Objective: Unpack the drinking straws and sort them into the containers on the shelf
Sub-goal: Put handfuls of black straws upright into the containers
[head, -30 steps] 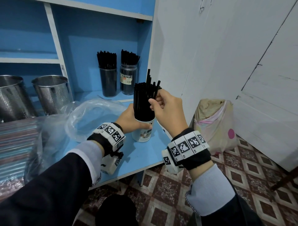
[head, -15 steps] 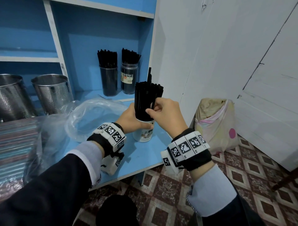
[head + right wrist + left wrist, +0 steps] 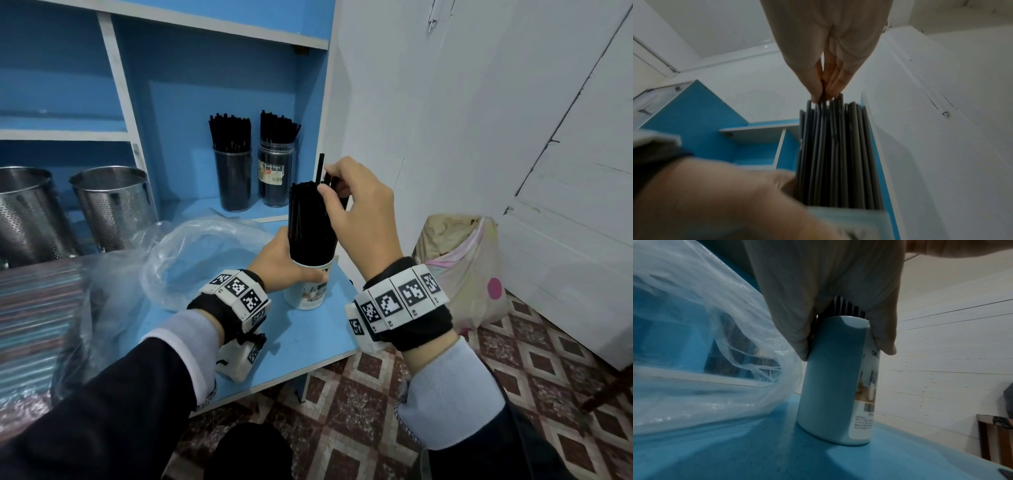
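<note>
A pale cup (image 3: 309, 289) (image 3: 835, 382) packed with black straws (image 3: 310, 224) (image 3: 835, 155) stands near the right front corner of the blue shelf board (image 3: 308, 346). My left hand (image 3: 279, 262) (image 3: 828, 288) grips the cup at its rim, thumb on one side and fingers on the other. Above the bundle, my right hand (image 3: 356, 209) (image 3: 823, 91) pinches a few straws at their tops; one straw (image 3: 320, 169) sticks up higher than the others. Two clear jars (image 3: 233, 181) (image 3: 275, 178) full of black straws stand at the back of the shelf.
An empty clear plastic bag (image 3: 191, 253) (image 3: 701, 353) lies left of the cup. Two perforated steel canisters (image 3: 113, 205) (image 3: 25, 216) stand further left. A white wall panel (image 3: 428, 120) is close on the right, with a bagged bin (image 3: 462, 267) on the tiled floor.
My right hand dipped to the bundle's top, then rose again, pinching a few straws. The left hand has stayed on the cup.
</note>
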The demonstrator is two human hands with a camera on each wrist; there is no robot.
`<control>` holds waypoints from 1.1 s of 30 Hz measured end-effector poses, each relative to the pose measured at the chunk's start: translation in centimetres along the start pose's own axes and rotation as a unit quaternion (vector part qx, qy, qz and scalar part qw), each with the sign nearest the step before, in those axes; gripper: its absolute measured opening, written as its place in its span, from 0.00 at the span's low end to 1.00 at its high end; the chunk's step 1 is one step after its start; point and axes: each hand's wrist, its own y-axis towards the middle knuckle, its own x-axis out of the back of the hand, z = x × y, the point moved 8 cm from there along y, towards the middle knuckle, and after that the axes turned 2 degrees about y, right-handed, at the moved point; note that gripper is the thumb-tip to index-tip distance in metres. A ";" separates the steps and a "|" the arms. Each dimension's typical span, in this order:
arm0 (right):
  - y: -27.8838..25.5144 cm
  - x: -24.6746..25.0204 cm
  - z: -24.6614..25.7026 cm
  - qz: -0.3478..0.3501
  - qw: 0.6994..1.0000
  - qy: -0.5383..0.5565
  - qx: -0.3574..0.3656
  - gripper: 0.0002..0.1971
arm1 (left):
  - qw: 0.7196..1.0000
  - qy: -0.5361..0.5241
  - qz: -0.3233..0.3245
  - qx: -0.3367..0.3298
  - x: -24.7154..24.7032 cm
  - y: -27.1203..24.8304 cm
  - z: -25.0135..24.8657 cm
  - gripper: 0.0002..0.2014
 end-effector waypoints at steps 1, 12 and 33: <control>-0.2 -0.2 0.0 0.008 1.000 -0.002 0.001 0.04 | 1.000 0.002 0.000 -0.002 0.0 0.0 -0.1 0.43; -1.7 -1.7 -0.9 0.053 0.997 -0.054 -0.002 0.06 | 1.000 0.002 0.000 -0.008 0.0 -0.2 -0.4 0.44; 0.4 0.3 0.4 0.030 0.997 0.071 -0.006 0.06 | 1.000 -0.011 -0.012 -0.016 0.9 -1.4 0.6 0.41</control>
